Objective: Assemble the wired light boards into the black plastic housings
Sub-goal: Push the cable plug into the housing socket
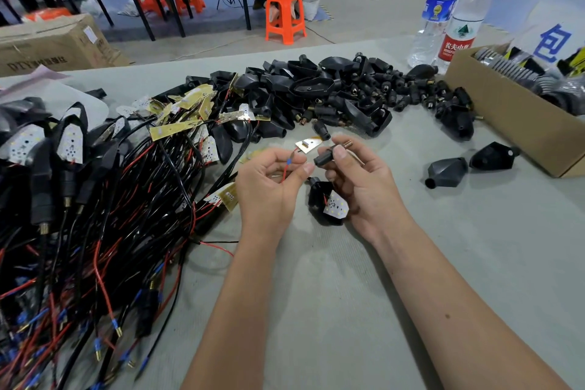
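Left hand [269, 187]: thumb and forefinger are pinched together on a thin red wire [286, 169] with a small blue sleeve near the pinch point; the remaining fingers are curled loosely beneath. Right hand [357, 180]: thumb and forefinger grip a small black stem piece [324, 159] with a brass threaded end [348, 144] projecting beyond the fingertips. The lower fingers of the same hand cradle a black plastic housing [319, 203], in which a white light board [336, 206] sits tilted, partly out of its seat. The two sets of fingertips are close together, wire end just beside the open end of the stem piece; whether the wire has entered it cannot be told.

Just beyond the fingertips, a loose gold-coloured board [306, 145] lies on the grey table [348, 294]. Further beyond the hands, a pile of empty black housings and stem pieces [332, 95] stretches across the table. To the right of the right hand, two single housings [471, 165] lie apart from the pile, near a cardboard box [512, 117] holding ribbed parts. Behind the box stand two clear water bottles [456, 9].

To the left of the left hand, a heap of wired boards [186, 117] tops a large tangle of black and red cables [110, 231], with assembled units [69, 142] at its far-left edge.

At the far side of the room, a person sits on an orange stool [285, 14].
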Demonstrator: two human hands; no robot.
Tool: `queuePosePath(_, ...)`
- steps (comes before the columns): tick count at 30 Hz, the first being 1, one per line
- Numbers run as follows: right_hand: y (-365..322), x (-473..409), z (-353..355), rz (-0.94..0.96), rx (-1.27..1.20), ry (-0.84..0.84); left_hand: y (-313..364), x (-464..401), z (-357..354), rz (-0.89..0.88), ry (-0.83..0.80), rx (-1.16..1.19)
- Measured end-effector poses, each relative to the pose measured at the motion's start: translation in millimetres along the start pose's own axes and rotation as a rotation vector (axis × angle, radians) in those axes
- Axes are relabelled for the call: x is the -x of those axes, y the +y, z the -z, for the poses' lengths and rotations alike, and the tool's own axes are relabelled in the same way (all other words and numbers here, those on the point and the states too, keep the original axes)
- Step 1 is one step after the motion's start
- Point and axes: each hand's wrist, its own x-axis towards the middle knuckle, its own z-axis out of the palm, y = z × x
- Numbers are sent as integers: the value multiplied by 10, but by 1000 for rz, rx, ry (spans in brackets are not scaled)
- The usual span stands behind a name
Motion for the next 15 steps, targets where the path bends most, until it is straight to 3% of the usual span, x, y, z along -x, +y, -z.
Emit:
queuePosePath(5, 25, -14, -13, -9, -13, -91, 23, 44, -14, -10, 15, 50)
queuePosePath(11, 34, -10, -31, 25, -18, -20, 20, 2, 54, -16, -154, 25)
queuePosePath(15, 10, 2, -33, 39, -54, 28, 9, -1, 56, -5, 4, -59)
